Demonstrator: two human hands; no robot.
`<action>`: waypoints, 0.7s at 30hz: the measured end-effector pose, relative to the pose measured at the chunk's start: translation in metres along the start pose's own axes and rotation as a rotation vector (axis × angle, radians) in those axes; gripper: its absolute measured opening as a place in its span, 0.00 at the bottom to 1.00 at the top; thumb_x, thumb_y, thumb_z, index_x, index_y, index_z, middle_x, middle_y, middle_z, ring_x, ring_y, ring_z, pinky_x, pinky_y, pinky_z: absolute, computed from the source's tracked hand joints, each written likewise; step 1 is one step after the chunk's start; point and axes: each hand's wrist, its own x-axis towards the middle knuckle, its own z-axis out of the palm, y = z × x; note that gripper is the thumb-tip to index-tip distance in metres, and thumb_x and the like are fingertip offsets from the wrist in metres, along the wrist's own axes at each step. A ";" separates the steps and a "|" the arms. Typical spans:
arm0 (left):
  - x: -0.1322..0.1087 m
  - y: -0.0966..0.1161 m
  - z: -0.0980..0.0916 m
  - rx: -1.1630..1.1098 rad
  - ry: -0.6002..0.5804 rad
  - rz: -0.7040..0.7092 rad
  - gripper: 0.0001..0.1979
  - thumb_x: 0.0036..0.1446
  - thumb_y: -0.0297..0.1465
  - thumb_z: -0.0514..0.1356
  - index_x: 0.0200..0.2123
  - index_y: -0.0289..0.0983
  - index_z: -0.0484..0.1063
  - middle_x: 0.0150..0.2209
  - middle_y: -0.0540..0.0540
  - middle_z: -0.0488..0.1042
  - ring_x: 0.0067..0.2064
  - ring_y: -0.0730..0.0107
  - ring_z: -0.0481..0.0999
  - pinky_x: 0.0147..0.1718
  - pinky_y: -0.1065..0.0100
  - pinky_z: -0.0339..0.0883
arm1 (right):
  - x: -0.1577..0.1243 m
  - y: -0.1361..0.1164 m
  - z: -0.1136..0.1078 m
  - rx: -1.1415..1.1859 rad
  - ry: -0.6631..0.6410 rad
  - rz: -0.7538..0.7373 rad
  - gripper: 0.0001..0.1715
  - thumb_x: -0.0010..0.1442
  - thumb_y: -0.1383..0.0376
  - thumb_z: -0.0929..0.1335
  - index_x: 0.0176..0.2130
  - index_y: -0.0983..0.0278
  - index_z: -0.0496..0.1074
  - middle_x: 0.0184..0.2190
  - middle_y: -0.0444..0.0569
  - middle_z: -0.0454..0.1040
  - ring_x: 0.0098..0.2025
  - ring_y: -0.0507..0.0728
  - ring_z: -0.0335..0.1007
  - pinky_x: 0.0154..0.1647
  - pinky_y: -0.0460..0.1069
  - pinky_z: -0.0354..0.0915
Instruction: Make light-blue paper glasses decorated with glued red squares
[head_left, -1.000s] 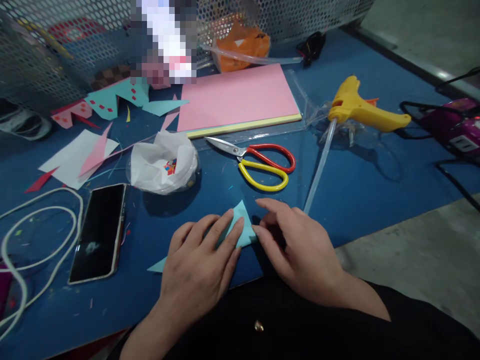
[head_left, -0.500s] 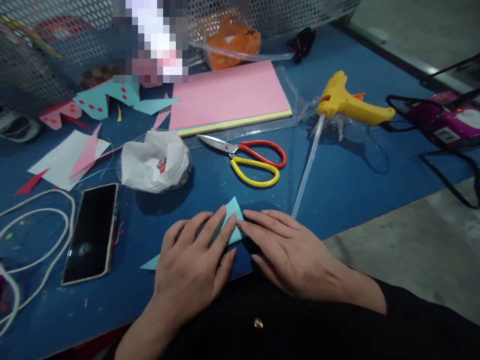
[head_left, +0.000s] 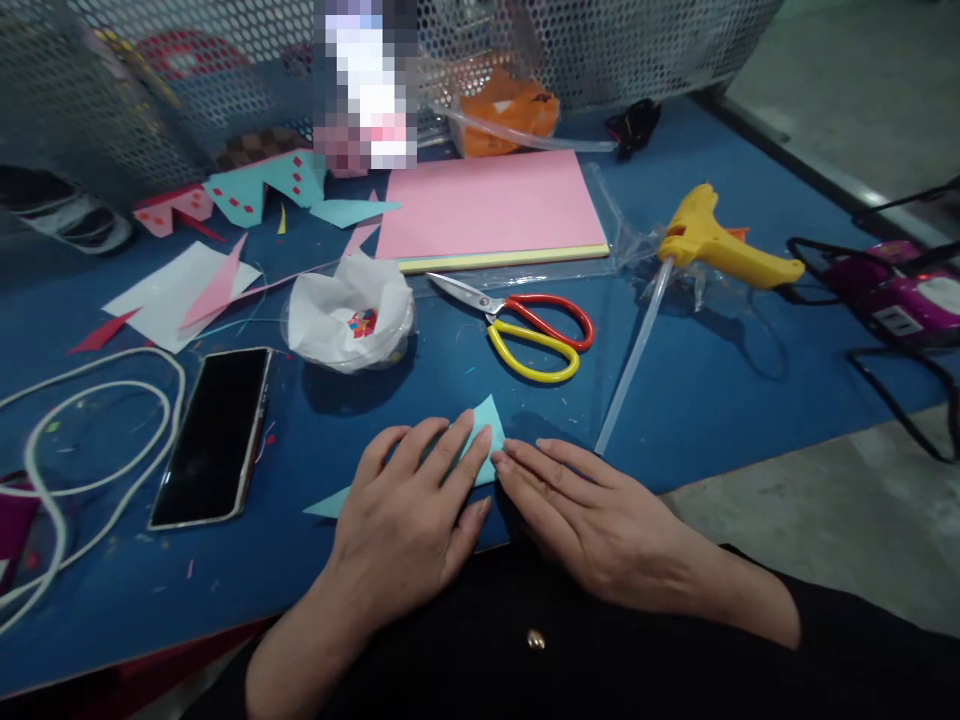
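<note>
A folded light-blue piece of paper [head_left: 490, 415] lies on the blue table near its front edge, pointed at the top and left ends. My left hand [head_left: 420, 500] rests flat over it with the fingers spread, covering most of its middle. From the right, my right hand [head_left: 585, 505] touches the paper's right edge with outstretched fingertips, the fingers side by side. Beyond the hands lie scissors [head_left: 517, 320] with one red and one yellow handle, blades pointing left.
A paper-lined bowl [head_left: 349, 315] and a phone [head_left: 214, 435] are on the left, beside a white cable [head_left: 176, 400]. Pink sheets [head_left: 487, 205] are stacked behind. On the right lie a yellow glue gun [head_left: 705, 240] with a long glue stick and a purple power strip [head_left: 900, 290].
The view has shifted, so everything on the table sits further right in the picture. Both hands keep nearly the same pose on the light-blue paper.
</note>
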 end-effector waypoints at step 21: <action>-0.028 0.037 0.019 0.135 0.122 0.061 0.27 0.67 0.36 0.54 0.60 0.19 0.67 0.62 0.30 0.70 0.67 0.49 0.64 0.71 0.51 0.33 | 0.002 -0.007 -0.002 0.024 0.030 0.037 0.24 0.66 0.72 0.58 0.55 0.81 0.70 0.54 0.65 0.77 0.57 0.65 0.74 0.59 0.61 0.68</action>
